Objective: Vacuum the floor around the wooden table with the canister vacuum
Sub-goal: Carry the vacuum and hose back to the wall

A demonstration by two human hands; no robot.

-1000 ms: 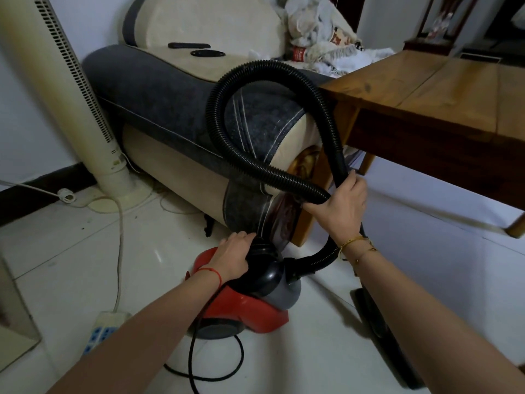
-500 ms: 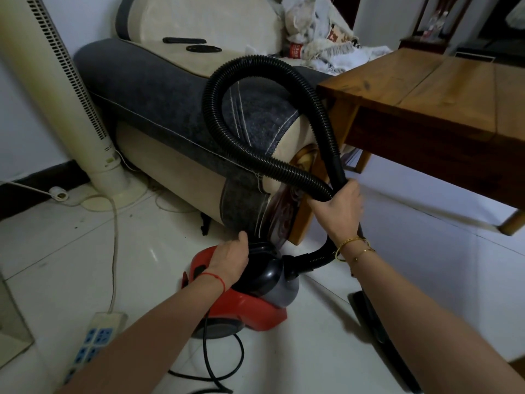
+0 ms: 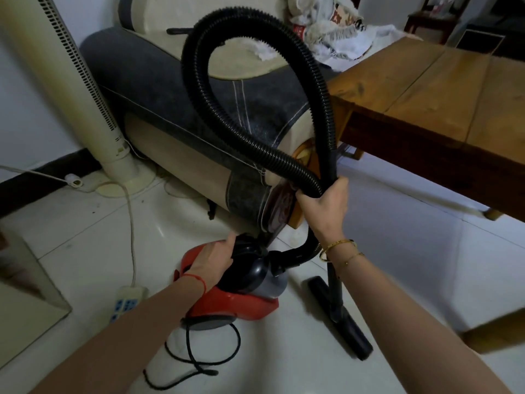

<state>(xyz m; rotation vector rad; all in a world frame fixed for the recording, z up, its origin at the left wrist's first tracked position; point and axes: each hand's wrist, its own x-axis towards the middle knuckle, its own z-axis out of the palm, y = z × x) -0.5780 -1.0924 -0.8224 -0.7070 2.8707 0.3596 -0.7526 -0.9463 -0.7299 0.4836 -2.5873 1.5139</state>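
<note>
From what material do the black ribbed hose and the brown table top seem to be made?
Black ribbed hose: probably flexible plastic, matte; its close ridges bend in a loop. Brown table top: wood with a slight sheen; grain and seams between planks are visible.

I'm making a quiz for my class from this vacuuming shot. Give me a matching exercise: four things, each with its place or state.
Things:
1. black ribbed hose
2. red canister vacuum
3. white power strip
4. black floor nozzle

States:
a. flat on tiles beside a cream cord
b. looped, held in the right hand
c. under the left hand
d. on the floor beneath the right forearm

Pairs: 1-b, 2-c, 3-a, 4-d
</note>
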